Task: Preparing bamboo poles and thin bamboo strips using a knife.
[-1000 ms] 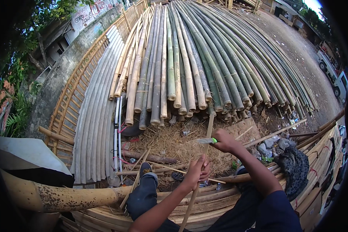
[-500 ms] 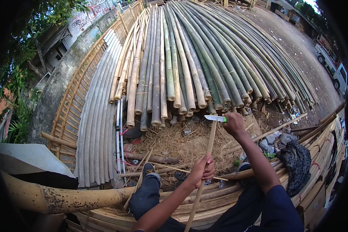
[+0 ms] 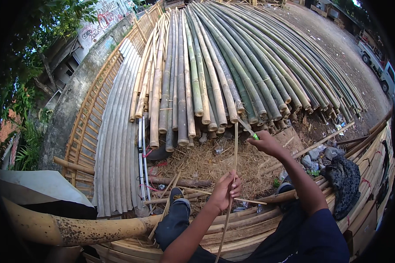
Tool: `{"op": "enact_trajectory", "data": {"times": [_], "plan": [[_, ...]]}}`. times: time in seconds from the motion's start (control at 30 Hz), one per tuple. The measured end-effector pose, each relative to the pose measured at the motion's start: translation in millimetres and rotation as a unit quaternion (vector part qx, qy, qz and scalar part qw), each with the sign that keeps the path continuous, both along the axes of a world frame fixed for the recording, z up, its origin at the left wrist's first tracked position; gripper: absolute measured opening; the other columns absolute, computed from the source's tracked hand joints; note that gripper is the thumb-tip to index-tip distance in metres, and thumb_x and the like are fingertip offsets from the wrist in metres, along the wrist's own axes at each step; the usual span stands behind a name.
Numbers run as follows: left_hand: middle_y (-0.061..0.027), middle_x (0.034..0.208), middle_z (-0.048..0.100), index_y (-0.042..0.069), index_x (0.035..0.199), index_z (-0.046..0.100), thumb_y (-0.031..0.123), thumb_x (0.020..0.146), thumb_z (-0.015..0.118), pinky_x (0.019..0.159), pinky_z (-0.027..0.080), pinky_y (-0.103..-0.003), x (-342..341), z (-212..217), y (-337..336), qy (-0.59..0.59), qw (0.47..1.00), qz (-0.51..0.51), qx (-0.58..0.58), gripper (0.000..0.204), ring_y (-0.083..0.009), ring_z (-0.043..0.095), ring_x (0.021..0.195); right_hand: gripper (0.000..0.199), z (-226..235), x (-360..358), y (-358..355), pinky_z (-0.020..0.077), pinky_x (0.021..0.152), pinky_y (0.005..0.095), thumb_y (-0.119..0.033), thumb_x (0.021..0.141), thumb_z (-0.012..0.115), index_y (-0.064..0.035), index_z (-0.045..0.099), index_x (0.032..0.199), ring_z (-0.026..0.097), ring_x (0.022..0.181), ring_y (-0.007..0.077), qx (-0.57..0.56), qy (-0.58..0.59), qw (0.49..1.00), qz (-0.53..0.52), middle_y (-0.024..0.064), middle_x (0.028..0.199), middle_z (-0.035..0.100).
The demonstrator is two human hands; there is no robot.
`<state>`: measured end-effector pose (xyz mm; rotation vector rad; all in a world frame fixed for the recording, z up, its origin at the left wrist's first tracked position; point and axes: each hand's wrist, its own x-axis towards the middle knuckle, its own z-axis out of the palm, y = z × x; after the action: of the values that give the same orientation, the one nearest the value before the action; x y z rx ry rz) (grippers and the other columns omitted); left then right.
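Note:
My left hand (image 3: pixel 226 190) is closed around a long, pale bamboo strip (image 3: pixel 235 149), which stands nearly upright with its lower part running down between my legs. A knife (image 3: pixel 246 126) with a bright green part at its handle is gripped in my right hand (image 3: pixel 266 143), to the right of the strip's upper end. Its blade slants up and left, with the tip close to the strip's top; whether they touch I cannot tell. The strip shows a narrow side toward me.
Long bamboo poles (image 3: pixel 206 83) lie stacked ahead, cut ends facing me. A thick spotted bamboo pole (image 3: pixel 96 229) crosses at lower left. Corrugated sheets (image 3: pixel 118 131) lie at left, and split bamboo pieces (image 3: pixel 245 228) lie under my legs. A dark cloth (image 3: pixel 344 184) hangs at right.
The knife blade has gone from lying across the strip's top to slanting up beside it on the right. The strip has turned from its broad side to a narrower one.

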<state>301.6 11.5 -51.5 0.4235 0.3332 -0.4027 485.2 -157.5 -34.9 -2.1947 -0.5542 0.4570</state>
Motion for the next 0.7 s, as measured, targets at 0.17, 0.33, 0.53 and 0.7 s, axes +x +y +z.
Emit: {"op": "enact_trajectory", "data": {"times": [0.17,0.33,0.53,0.7], "plan": [[0.0032,0.058,0.035,0.007,0.089,0.044,0.031,0.098,0.043,0.038,0.022,-0.017,4.4,-1.6,-1.8,-0.04,0.992,0.004,0.12,0.025,-0.0031,0.027,0.041,0.032,-17.5,-27.7,20.0,0.0459,0.059,0.0461,-0.03,0.076,0.061,0.001,0.061,0.069,0.058,0.062,0.0398,-0.086,-0.114,0.973,0.179,0.0224,0.063,0.059],[0.0032,0.057,0.033,0.007,0.09,0.042,0.028,0.099,0.041,0.036,0.021,-0.017,-7.0,-3.1,-12.9,-0.036,0.979,0.043,0.196,0.023,-0.0034,0.025,0.04,0.026,-14.4,-30.7,26.5,0.0477,0.065,0.0496,-0.026,0.074,0.055,-0.0016,0.062,0.067,0.059,0.067,0.0412,-0.134,-0.206,0.943,0.224,0.0229,0.066,0.059],[0.0018,0.057,0.032,0.007,0.091,0.041,0.026,0.1,0.04,0.037,0.022,-0.017,-61.7,6.2,-86.2,-0.088,0.979,-0.16,0.089,0.021,-0.0045,0.025,0.04,0.035,-64.4,75.4,-94.4,0.0413,0.055,0.0451,-0.028,0.077,0.059,0.0054,0.058,0.065,0.057,0.055,0.0344,-0.109,-0.173,0.944,-0.26,0.0206,0.056,0.054],[0.0031,0.056,0.033,0.006,0.093,0.045,0.03,0.1,0.039,0.035,0.021,-0.017,-22.2,-12.6,-15.3,-0.007,0.997,-0.004,0.075,0.025,-0.003,0.026,0.039,0.042,-6.5,21.9,-41.7,0.0318,0.049,0.0373,-0.031,0.077,0.064,0.0065,0.05,0.063,0.037,0.051,0.0123,0.025,-0.039,0.997,-0.055,0.006,0.051,0.04]]}}
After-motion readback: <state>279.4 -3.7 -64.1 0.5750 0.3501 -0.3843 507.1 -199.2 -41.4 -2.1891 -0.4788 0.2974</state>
